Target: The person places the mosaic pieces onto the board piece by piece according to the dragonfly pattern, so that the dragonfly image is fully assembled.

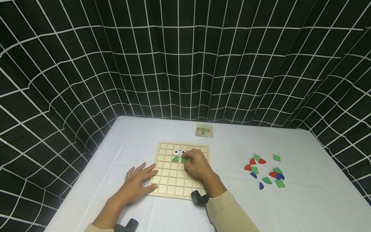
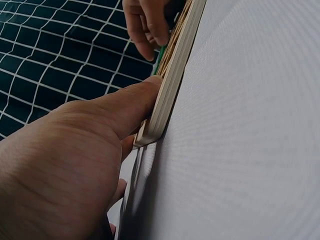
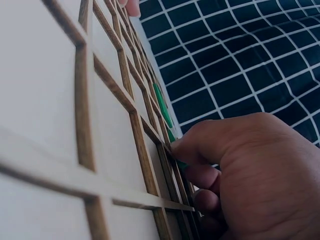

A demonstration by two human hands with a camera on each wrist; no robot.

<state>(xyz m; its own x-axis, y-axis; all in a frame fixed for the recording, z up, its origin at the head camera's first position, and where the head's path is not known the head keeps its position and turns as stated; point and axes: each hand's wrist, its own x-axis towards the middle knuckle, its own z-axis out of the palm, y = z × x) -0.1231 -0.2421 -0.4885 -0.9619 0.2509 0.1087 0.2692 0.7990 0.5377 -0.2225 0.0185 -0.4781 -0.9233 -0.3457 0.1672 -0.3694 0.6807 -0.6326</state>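
A wooden grid board (image 1: 171,182) lies on the table, with two round eye pieces (image 1: 176,152) in its upper rows. Below the left eye sits a green quarter-round piece (image 1: 175,159). My right hand (image 1: 198,164) is over the board and pinches a second green piece (image 1: 184,159) at a cell below the right eye; its fingers partly cover it. In the right wrist view the thumb (image 3: 187,145) is at that piece, low against the grid. My left hand (image 1: 137,183) spreads its fingers along the board's left edge, thumb on the near left corner.
To the right lie loose green pieces (image 1: 280,183), red pieces (image 1: 252,161) and blue pieces (image 1: 261,186), some overlapping. A small pattern card (image 1: 204,130) lies behind the board. Dark gridded curtains (image 1: 185,64) stand around the white table (image 1: 232,206).
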